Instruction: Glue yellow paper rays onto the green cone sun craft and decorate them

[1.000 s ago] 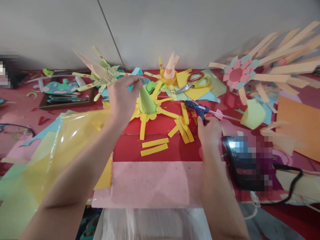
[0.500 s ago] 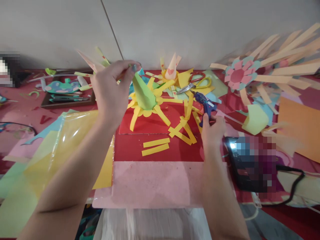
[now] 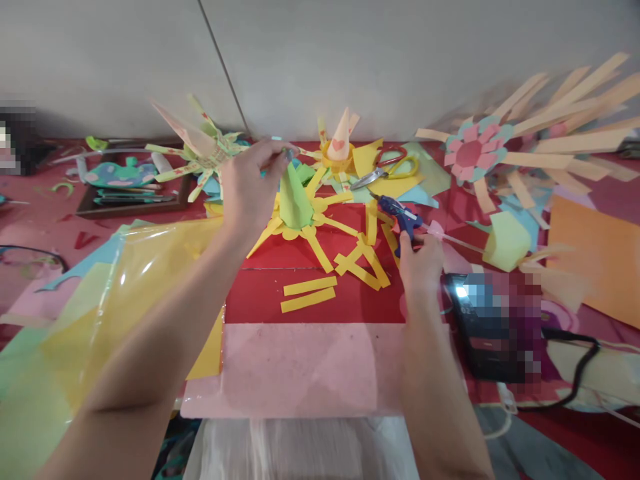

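My left hand [image 3: 257, 183] pinches the tip of a green paper cone [image 3: 295, 202]. Yellow paper strips and a scalloped yellow ring spread out around the cone's base, over a red board [image 3: 270, 280]. On the right, my right hand [image 3: 423, 257] is closed round the handle of a dark blue glue gun [image 3: 403, 217], its nozzle pointing up and left. Loose yellow strips [image 3: 309, 287] lie in front of the cone, and more of them [image 3: 363, 261] overlap beside the glue gun.
Scissors [image 3: 385, 171] lie behind the glue gun. Finished-looking paper cones [image 3: 341, 140] and a pink-and-blue paper flower [image 3: 470, 153] stand along the wall. A phone [image 3: 490, 327] with a cable is at right, a tool tray [image 3: 120, 207] at left, and plastic-wrapped yellow paper [image 3: 165, 267] nearer me.
My left hand has lowered the green cone and moved it slightly right, so its strips sit lower over the board. The glue gun has tilted a little to the left in my right hand.
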Tool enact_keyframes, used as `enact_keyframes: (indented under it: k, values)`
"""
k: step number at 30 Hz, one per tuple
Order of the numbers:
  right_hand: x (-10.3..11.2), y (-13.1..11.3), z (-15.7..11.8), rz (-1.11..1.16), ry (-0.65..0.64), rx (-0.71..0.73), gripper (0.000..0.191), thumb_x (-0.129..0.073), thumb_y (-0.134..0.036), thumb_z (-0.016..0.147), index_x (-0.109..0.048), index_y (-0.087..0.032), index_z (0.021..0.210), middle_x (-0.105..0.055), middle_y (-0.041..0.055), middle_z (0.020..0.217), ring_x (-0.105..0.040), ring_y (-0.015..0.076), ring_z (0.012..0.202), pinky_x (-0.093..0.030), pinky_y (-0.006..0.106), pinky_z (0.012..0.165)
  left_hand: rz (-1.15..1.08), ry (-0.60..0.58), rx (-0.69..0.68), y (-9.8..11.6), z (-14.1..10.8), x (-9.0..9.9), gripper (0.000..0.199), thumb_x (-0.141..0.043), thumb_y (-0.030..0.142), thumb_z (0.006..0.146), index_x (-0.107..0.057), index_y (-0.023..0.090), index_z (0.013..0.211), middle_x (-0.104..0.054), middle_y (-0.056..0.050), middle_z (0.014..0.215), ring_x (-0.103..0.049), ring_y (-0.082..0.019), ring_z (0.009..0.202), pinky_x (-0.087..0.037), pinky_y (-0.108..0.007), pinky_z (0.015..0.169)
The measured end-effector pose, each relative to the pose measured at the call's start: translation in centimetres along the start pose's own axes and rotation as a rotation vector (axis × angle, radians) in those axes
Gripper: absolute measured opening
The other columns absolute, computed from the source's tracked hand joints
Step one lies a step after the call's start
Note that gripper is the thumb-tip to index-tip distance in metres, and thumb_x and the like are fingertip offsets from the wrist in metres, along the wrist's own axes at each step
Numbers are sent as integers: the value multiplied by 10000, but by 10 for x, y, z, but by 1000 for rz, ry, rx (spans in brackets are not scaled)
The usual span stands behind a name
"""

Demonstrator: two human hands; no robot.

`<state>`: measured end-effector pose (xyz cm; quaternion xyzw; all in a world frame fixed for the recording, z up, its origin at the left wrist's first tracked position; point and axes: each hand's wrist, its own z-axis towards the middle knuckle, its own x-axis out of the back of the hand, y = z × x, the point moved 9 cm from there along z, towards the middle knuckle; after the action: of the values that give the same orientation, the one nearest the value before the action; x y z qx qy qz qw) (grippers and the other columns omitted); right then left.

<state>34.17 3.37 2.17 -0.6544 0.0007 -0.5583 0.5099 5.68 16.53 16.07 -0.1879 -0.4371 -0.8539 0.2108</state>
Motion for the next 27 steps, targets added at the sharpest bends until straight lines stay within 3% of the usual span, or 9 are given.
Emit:
enact_keyframes:
  k: [5,9,12,15,20,27]
  values:
    - [6,-5,-3,-49,28,17,284,-484,-455,821,-546,-179,831,-592,153,1000,-557,249,860,-442,406,759,-39,-9,27,-6,-4,-7,165,-548,170,858,-686,258,876,-713,64,832,-669,-108,801,-519,-252,769]
    - [14,-24,-12,-52,54,115,324,-470,-493,848,-589,-194,809,-590,118,991,-560,235,871,-444,381,754,17,-51,30,-9,-6,-10,107,-583,269,855,-660,305,920,-697,43,989,-637,-175,1006,-502,-330,884]
    - [-2,-41,-27,-65,-114,255,361,-448,-502,869,-621,-202,767,-599,82,886,-556,215,824,-445,361,736,110,-42,13,-6,-10,-1,174,-628,345,825,-628,365,998,-631,47,1170,-525,-205,1200,-463,-377,987]
    - [-21,-52,-48,-106,-282,366,358,-450,-478,883,-641,-191,788,-609,85,864,-553,220,828,-447,359,734,187,0,9,-4,-22,15,224,-600,377,845,-594,394,1068,-580,46,1236,-450,-213,1274,-446,-420,1024]
    - [-28,-62,-70,-248,-344,440,194,-553,-348,857,-627,-169,861,-613,88,885,-544,238,840,-441,365,733,239,-29,15,-19,-48,30,150,-547,362,882,-617,347,1013,-568,35,1235,-492,-224,1222,-452,-467,1012]
    - [-29,-68,-81,-339,-359,503,175,-488,-288,885,-597,-162,829,-603,97,849,-541,247,812,-427,377,698,258,-60,172,-72,-72,34,140,-536,268,855,-646,307,932,-671,-8,967,-635,-188,912,-520,-364,852]
